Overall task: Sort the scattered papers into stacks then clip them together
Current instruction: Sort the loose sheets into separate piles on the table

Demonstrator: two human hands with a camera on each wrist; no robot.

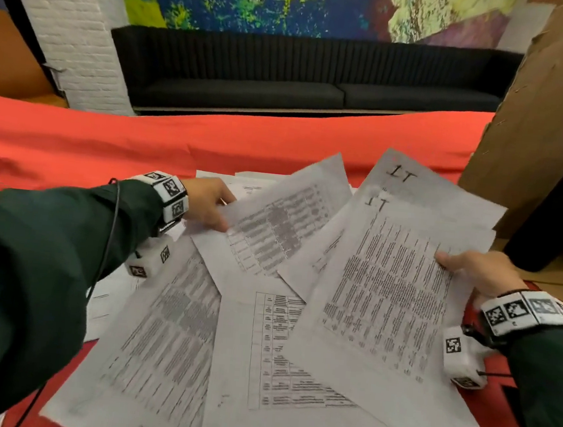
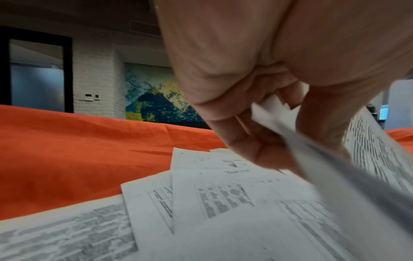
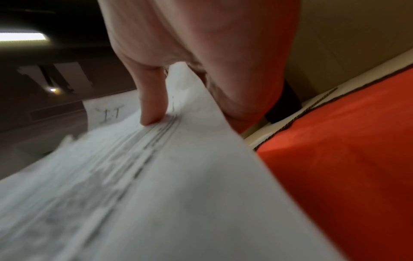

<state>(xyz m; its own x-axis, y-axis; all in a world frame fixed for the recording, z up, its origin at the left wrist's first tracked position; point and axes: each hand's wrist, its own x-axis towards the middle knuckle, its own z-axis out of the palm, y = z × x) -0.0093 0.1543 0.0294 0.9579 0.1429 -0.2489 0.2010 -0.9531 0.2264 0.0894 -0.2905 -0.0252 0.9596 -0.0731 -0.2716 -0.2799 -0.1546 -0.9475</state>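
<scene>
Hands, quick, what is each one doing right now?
Left hand: pinching the edge of a printed table sheet.
Right hand: gripping the sheets marked IT, thumb on top.

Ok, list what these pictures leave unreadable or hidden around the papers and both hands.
- Printed text on the scattered papers: too small and blurred, head view.
- Sheets held by the right hand: motion-blurred in right wrist view; only handwritten marks show.
- Sheet pinched by the left hand: smeared in left wrist view.
- Clips: none visible.
- Black object by the cardboard: cut off by the edge.
</scene>
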